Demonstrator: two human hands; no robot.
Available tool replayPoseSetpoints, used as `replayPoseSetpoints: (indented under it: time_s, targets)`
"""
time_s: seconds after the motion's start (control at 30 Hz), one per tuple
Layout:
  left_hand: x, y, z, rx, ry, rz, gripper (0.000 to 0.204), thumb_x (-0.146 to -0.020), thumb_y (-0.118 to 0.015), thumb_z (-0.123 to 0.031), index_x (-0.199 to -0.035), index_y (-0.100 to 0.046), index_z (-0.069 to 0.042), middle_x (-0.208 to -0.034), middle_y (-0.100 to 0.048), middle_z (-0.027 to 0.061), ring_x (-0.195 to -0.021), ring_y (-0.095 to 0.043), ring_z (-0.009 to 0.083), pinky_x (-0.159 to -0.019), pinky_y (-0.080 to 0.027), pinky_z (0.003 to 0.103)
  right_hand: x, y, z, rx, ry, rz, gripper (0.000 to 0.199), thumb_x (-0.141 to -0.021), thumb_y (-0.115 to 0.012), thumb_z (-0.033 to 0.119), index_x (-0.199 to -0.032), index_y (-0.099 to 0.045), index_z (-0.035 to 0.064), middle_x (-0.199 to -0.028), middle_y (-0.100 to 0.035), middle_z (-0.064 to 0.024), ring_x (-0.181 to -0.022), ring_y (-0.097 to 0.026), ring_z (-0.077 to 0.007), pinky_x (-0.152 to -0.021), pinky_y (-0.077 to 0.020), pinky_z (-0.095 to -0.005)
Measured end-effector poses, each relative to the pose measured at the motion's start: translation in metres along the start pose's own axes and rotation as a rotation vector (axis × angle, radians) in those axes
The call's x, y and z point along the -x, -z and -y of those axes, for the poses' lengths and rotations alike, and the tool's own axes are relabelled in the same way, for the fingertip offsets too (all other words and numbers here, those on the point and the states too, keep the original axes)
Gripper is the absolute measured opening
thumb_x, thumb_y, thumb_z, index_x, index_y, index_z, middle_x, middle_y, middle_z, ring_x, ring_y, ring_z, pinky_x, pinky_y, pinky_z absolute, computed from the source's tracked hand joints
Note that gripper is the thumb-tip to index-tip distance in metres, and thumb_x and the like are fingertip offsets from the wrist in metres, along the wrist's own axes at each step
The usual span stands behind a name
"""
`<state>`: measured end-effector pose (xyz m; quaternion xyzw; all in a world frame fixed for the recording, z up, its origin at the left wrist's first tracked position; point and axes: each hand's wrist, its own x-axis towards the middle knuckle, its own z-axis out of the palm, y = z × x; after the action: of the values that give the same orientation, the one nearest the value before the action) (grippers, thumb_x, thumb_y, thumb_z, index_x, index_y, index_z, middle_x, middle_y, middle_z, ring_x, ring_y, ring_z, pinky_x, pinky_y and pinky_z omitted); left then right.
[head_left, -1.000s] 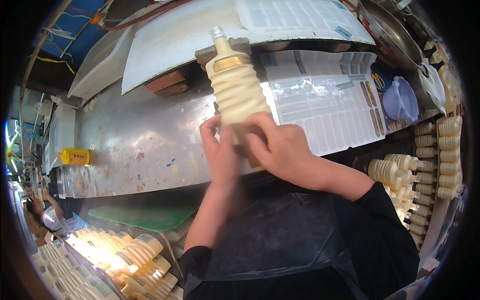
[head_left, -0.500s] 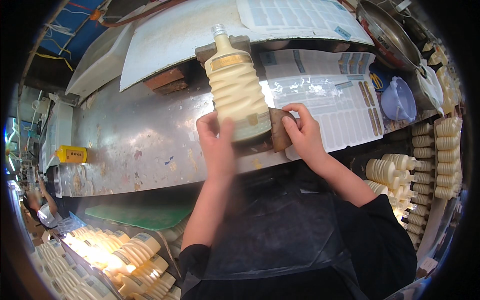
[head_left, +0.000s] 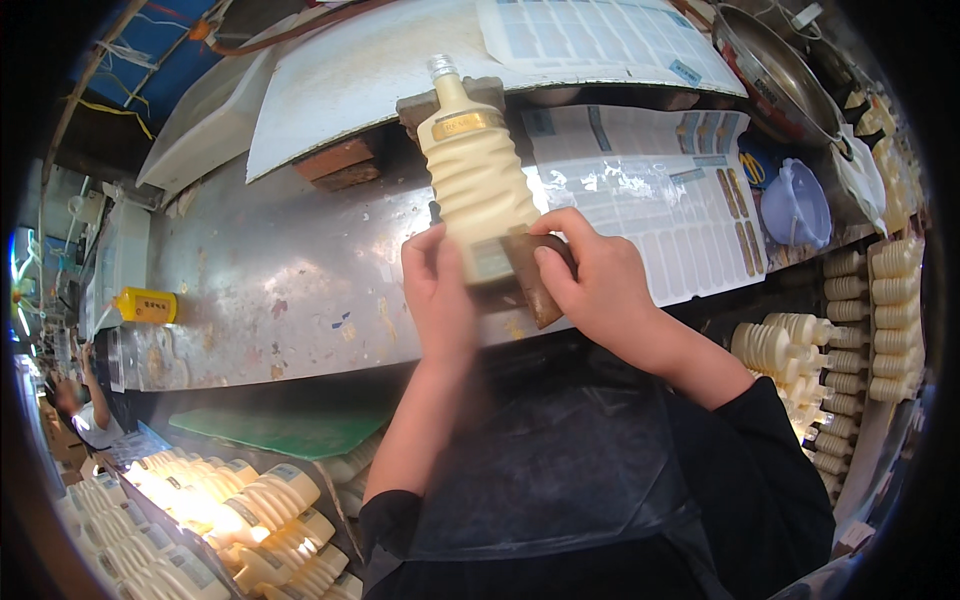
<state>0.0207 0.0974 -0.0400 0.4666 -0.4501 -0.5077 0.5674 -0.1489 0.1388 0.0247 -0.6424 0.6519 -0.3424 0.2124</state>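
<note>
A cream-coloured bottle (head_left: 480,182) with a wavy ribbed body and clear screw neck lies face up on the metal bench, its neck end on a dark block (head_left: 485,90). A gold label (head_left: 464,124) crosses its shoulder, and a pale label (head_left: 487,259) sits near its base. My left hand (head_left: 437,300), somewhat blurred, grips the bottle's lower left edge, thumb on its front. In my right hand (head_left: 597,275) is a flat brown scraper-like piece (head_left: 530,275), pinched between thumb and fingers. Its edge rests against the right part of the lower label.
Sheets of labels (head_left: 690,235) spread to the right, beside a lilac plastic basket (head_left: 796,205). A yellow bottle (head_left: 146,306) stands at the left. Bricks (head_left: 340,163) prop a white board (head_left: 340,85) at the back. Many similar bottles (head_left: 275,500) are stacked lower left and at right.
My right hand has brought the brown piece leftward from beside the bottle onto its lower label. The bottle has shifted slightly right. My left hand stays at its lower left edge.
</note>
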Motion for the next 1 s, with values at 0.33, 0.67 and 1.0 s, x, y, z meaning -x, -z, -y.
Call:
replayPoseSetpoints:
  time_s: [0.33,0.67,1.0]
  targets:
    - [0.001,-0.001,-0.007,0.075,0.038,0.019,0.023,-0.105,-0.059,-0.016,-0.123,-0.055,-0.002,-0.113,-0.061,0.0062,-0.103,-0.057,0.0116,-0.095,-0.047,0.028,0.001,-0.01,0.01,0.025,0.116,0.012,0.019,-0.095,-0.064,0.015,-0.113,-0.063,0.0112,-0.063,-0.064,-0.0146,-0.059,-0.066,-0.0355,-0.055,-0.0505,-0.0432]
    - [-0.014,0.013,0.014,-0.012,0.077,0.02,0.032,-0.096,-0.069,-0.019,-0.119,-0.053,-0.002,-0.112,-0.058,0.0057,-0.103,-0.055,0.0127,-0.091,-0.047,0.029,0.015,-0.016,-0.059,-0.321,-0.217,-0.067,0.016,-0.099,-0.059,0.012,-0.115,-0.061,0.006,-0.056,-0.052,0.0023,-0.052,-0.042,-0.0033,-0.049,-0.0319,-0.0273]
    - [-0.058,0.013,-0.013,-0.138,0.122,0.037,0.036,-0.11,-0.045,-0.03,-0.132,-0.054,-0.003,-0.123,-0.059,0.0097,-0.11,-0.058,0.0181,-0.098,-0.046,0.033,-0.006,-0.022,-0.001,-0.093,0.295,-0.018,0.017,-0.098,-0.06,0.011,-0.115,-0.063,0.0099,-0.06,-0.059,-0.0069,-0.05,-0.056,-0.0151,-0.051,-0.042,-0.0299]
